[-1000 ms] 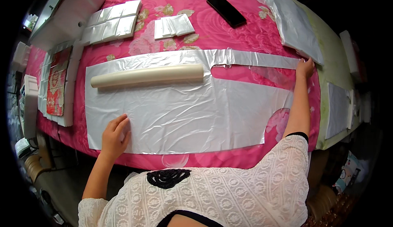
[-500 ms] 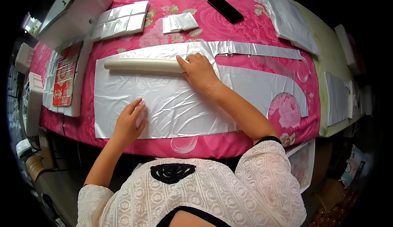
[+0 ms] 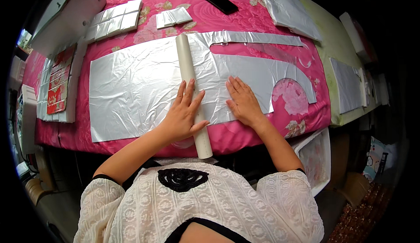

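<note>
A thin, silvery plastic apron (image 3: 135, 89) lies flat and creased, with a long strap at its far right and a curved cut-out at its right end. Across it, pointing away from me, rests a pale plastic pipe (image 3: 186, 61); its near end juts past the table's front edge. My left hand (image 3: 183, 114) lies over the near half of the pipe with fingers spread, touching it without wrapping round it. To the right of the pipe, my right hand (image 3: 244, 102) is laid flat on the apron, fingers stretched out and holding nothing.
Small folded white packets (image 3: 116, 22) sit in rows at the far left, beside a white box (image 3: 70, 19). Several more packets (image 3: 174, 17) and a black phone (image 3: 219, 2) lie beyond the apron. Folded silvery sheets (image 3: 288, 13) are at the far right. A red packet (image 3: 59, 81) lies left.
The pipe has turned from lying left-to-right to pointing away from me. My left hand has moved right onto it. My right hand has left the pipe and come down onto the apron.
</note>
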Action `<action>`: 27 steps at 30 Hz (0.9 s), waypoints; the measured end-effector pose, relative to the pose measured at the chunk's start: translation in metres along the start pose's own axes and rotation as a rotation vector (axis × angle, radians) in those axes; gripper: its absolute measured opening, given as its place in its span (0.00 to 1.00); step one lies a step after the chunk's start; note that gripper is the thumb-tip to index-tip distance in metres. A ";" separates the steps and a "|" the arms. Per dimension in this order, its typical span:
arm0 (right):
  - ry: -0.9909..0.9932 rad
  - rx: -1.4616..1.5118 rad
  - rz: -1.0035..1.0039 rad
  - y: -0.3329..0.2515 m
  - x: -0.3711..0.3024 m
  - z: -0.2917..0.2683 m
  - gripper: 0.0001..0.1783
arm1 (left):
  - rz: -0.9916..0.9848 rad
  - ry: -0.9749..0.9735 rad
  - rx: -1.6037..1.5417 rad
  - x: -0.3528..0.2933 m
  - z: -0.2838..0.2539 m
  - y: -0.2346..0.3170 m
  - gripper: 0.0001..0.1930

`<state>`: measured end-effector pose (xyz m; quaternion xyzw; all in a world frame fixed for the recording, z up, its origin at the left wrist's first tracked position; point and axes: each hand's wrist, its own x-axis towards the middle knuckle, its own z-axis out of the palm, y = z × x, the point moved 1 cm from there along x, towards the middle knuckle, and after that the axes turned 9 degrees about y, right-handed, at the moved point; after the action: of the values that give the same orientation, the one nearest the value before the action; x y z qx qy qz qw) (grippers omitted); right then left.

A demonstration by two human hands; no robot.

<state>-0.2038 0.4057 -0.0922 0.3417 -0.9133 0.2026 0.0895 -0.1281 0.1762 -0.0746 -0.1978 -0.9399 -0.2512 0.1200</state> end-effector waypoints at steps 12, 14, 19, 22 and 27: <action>0.454 -0.374 0.610 0.233 -0.073 -0.081 0.17 | 0.008 0.001 -0.016 0.034 0.024 0.030 0.38; 0.510 -0.366 0.652 0.211 -0.061 -0.084 0.13 | 0.008 0.004 -0.007 0.035 0.022 0.031 0.37; 0.703 -0.444 0.435 0.181 -0.052 -0.095 0.06 | 0.019 0.004 -0.022 0.036 0.023 0.033 0.37; 0.759 -0.134 0.461 0.102 -0.023 -0.093 0.07 | 0.064 0.084 -0.076 0.036 0.017 0.036 0.34; 0.395 0.493 0.188 -0.050 0.009 -0.057 0.08 | -0.661 -0.096 -1.216 0.040 -0.002 0.043 0.25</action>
<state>-0.1763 0.3903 -0.0228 0.2212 -0.8294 0.4873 0.1603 -0.1453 0.2216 -0.0418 0.0558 -0.6474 -0.7477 -0.1368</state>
